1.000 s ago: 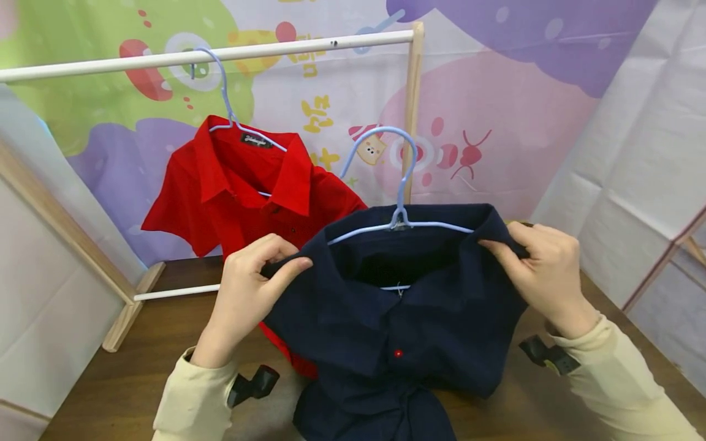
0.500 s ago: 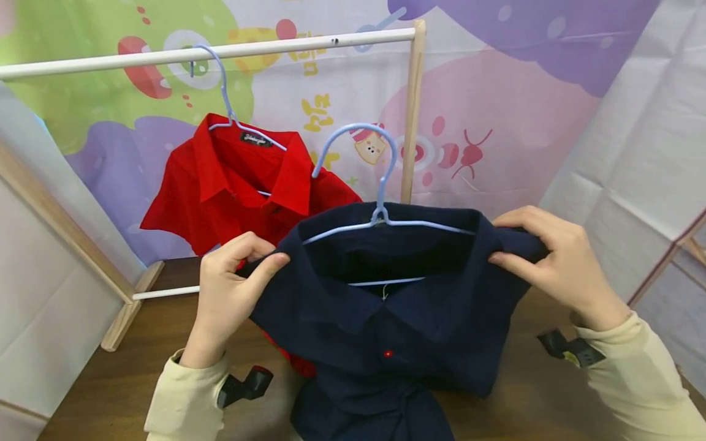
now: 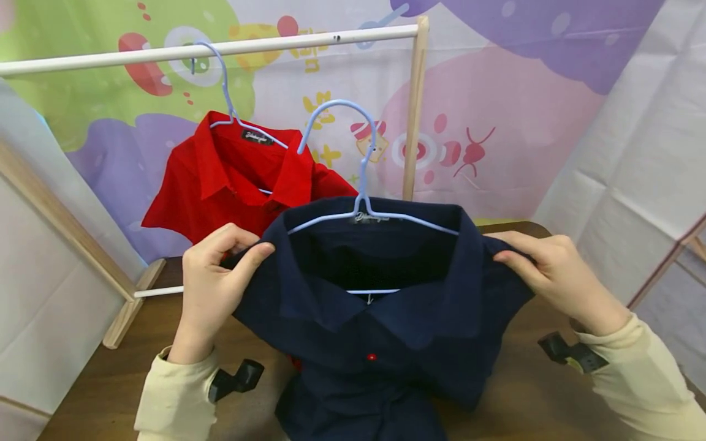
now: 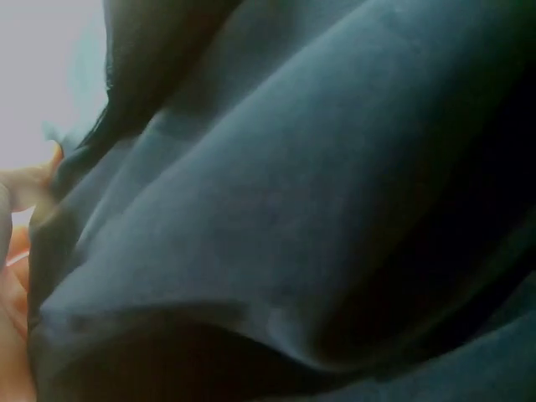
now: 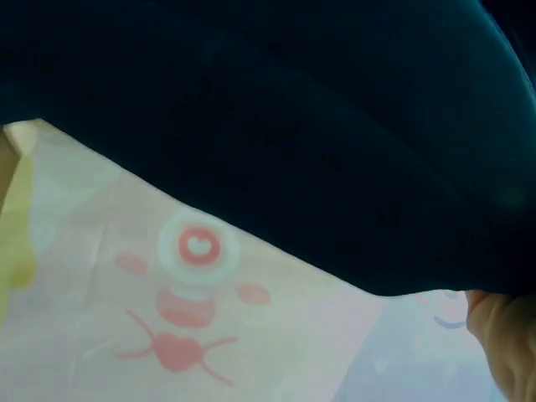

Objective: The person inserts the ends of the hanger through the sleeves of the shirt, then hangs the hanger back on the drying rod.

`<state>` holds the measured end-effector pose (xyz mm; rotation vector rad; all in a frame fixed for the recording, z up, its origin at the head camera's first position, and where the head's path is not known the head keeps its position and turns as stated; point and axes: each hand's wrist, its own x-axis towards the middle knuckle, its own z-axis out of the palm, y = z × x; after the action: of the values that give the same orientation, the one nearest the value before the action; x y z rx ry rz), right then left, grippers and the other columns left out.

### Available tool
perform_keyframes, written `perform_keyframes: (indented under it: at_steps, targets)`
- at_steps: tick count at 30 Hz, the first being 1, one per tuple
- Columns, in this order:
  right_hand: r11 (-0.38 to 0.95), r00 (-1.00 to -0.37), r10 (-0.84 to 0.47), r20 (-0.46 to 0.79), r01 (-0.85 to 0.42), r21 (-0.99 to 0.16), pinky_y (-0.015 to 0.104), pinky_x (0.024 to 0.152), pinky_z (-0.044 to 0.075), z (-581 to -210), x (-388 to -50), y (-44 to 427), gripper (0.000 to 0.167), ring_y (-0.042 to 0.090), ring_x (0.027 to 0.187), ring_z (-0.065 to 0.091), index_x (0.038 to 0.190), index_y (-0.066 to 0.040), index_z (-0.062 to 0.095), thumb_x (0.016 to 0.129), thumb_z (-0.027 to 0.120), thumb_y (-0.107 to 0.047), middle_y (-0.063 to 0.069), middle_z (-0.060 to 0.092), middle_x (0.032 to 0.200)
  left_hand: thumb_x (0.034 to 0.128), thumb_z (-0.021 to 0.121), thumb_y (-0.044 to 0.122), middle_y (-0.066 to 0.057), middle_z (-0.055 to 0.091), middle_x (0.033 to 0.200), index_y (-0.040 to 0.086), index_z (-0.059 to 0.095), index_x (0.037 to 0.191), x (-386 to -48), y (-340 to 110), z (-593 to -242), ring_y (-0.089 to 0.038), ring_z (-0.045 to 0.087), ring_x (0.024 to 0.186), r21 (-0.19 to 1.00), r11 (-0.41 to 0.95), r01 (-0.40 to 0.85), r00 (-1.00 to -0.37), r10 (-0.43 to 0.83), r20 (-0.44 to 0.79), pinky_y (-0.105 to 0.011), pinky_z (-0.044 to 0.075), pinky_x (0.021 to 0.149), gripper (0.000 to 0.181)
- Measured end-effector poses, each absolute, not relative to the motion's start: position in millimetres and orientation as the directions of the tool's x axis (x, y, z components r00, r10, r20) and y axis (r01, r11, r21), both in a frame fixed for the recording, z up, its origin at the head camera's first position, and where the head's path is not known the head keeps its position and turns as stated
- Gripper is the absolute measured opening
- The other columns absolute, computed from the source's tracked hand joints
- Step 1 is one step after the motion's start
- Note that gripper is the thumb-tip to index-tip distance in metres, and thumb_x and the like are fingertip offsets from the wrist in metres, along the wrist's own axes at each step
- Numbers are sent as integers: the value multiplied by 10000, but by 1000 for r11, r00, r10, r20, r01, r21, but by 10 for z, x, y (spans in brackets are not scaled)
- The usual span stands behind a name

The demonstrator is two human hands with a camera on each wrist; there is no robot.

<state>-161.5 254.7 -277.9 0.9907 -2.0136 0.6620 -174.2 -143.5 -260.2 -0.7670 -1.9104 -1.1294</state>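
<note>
A navy short-sleeved shirt (image 3: 353, 331) with a red button hangs spread between both hands in the head view. Inside its collar sits a light blue hanger (image 3: 364, 177), its hook standing up free of the rail. My left hand (image 3: 215, 275) pinches the shirt's shoulder at the left, thumb in front. At the opposite shoulder, my right hand (image 3: 557, 275) pinches the cloth between thumb and fingers. Dark cloth (image 4: 251, 184) fills most of the left wrist view. In the right wrist view the shirt (image 5: 251, 151) covers the upper part, with part of the right hand (image 5: 507, 339) at the edge.
Behind, a red shirt (image 3: 190, 177) hangs by another blue hanger (image 3: 226, 86) from a white rail (image 3: 138, 55). Wooden posts (image 3: 416, 110) support the rail. Below lies a brown wooden table (image 3: 127, 367); a printed curtain (image 3: 496, 153) forms the back.
The navy shirt and its hanger have shifted left and slightly up, the hook now overlapping the red shirt's collar. My left hand has moved left; my right hand shifted outward and still pinches the shoulder.
</note>
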Motion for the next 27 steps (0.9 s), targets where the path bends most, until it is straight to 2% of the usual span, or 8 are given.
perform_keyframes:
  at_steps: [2, 6, 13, 15, 18, 20, 23, 27]
  targets:
    - [544, -354, -403, 844, -834, -90, 135, 517, 359, -2787, -1620, 2514, 425, -37, 515, 383, 903, -30, 677, 898, 479, -406, -20, 611, 664, 693, 738, -45, 12, 505, 597, 44, 628, 688, -1744, -1450, -2593, -28, 437, 572, 425, 435, 794, -511, 99, 854, -180, 360, 544, 141]
    - [541, -331, -376, 865, -837, -85, 146, 483, 336, -2787, -1609, 2455, 411, -37, 490, 356, 861, -31, 670, 901, 484, -396, -30, 569, 614, 678, 753, -38, 8, 529, 619, 36, 642, 702, -1740, -1481, -2582, -27, 450, 591, 426, 456, 781, -508, 68, 858, -178, 371, 565, 136]
    - [576, -307, -307, 901, -813, -81, 148, 499, 352, -2762, -1594, 2402, 449, -16, 478, 373, 835, 3, 671, 898, 493, -405, 22, 609, 640, 677, 764, -12, -8, 551, 661, 33, 650, 721, -1732, -1579, -2589, -25, 459, 635, 413, 524, 745, -508, 46, 860, -170, 384, 609, 131]
    - [581, -304, -279, 911, -809, -91, 131, 520, 357, -2759, -1594, 2395, 452, -25, 495, 383, 831, 7, 673, 891, 504, -408, 1, 622, 664, 696, 758, 14, 20, 544, 673, 31, 641, 702, -1737, -1622, -2605, -22, 454, 648, 418, 545, 727, -509, 19, 861, -169, 372, 614, 118]
    - [554, -315, -228, 921, -820, -143, 80, 602, 384, -2762, -1594, 2391, 432, -79, 589, 484, 841, 18, 681, 876, 536, -387, -79, 664, 769, 737, 741, 78, 81, 540, 772, 3, 618, 678, -1756, -1691, -2645, -30, 463, 732, 457, 537, 709, -509, -59, 859, -184, 351, 671, 156]
    - [531, -324, -191, 927, -828, -180, 53, 641, 386, -2761, -1593, 2386, 418, -117, 654, 518, 836, 30, 679, 869, 555, -367, -142, 659, 817, 769, 717, 104, 87, 546, 860, -45, 594, 702, -1771, -1730, -2672, -62, 483, 820, 501, 490, 714, -517, -114, 848, -197, 348, 728, 205]
    - [494, -329, -136, 934, -840, -224, 42, 665, 395, -2750, -1599, 2375, 393, -133, 714, 550, 812, 53, 671, 860, 583, -327, -188, 647, 851, 815, 667, 98, 24, 583, 953, -81, 583, 814, -1777, -1772, -2696, -122, 515, 920, 588, 361, 724, -565, -179, 806, -201, 364, 802, 198]
    - [491, -329, -95, 940, -837, -243, 48, 643, 394, -2722, -1605, 2337, 376, -128, 691, 552, 785, 55, 665, 857, 597, -307, -189, 644, 828, 847, 608, 60, -44, 602, 910, -18, 586, 950, -1754, -1803, -2716, -143, 552, 830, 678, 178, 714, -637, -237, 733, -194, 411, 703, 132]
